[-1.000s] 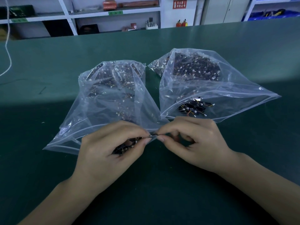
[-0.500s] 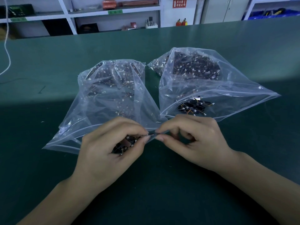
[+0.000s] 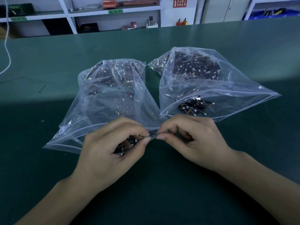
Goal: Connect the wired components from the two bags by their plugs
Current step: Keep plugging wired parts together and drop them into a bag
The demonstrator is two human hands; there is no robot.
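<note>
Plug joint (image 3: 152, 135): pinched between our two hands, low centre, just above the worktop (image 3: 162, 200). We judge the mating step is in hand; whether the plugs are fully seated is too small to tell.

Left hand (image 3: 112, 153): fingers clenched on one end of the joint, with a small clutch of dark wired parts (image 3: 125, 146) tucked in the palm. Right hand (image 3: 193, 143): thumb and forefinger grasping the other end, other fingers curled.

Next move likely calls for a straight push along the wire line, no twist.

Left bag (image 3: 103, 98) lies just behind the left hand, mouth toward us. Right bag (image 3: 211, 82) is beside it, loose pieces (image 3: 192, 107) near its mouth.
</note>
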